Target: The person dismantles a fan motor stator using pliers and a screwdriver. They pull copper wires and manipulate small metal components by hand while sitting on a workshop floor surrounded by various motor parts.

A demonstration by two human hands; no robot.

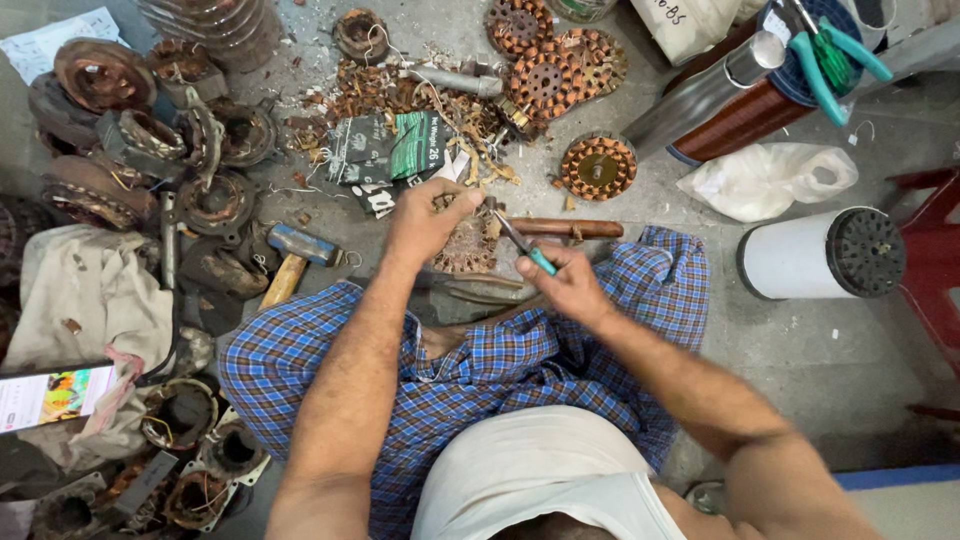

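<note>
Count, floor: three copper-wound stators showing at 12 to 1 o'clock — first stator (519,24), second stator (545,82), third stator (598,166). One hammer (296,258) lying at 9 o'clock. One white cylinder (800,255) at 3 o'clock. One copper wire spool (745,110) sitting at 1 o'clock.

Soft, even daylight, faint shadows; wide-angle bending at the edges (corners stretch), slight motion blur around both hands.

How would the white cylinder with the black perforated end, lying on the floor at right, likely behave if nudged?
The white cylinder lies on its side on the bare floor, so it would probably roll. Nothing visibly blocks it toward the near side. Its weight can't be judged from here.
</note>
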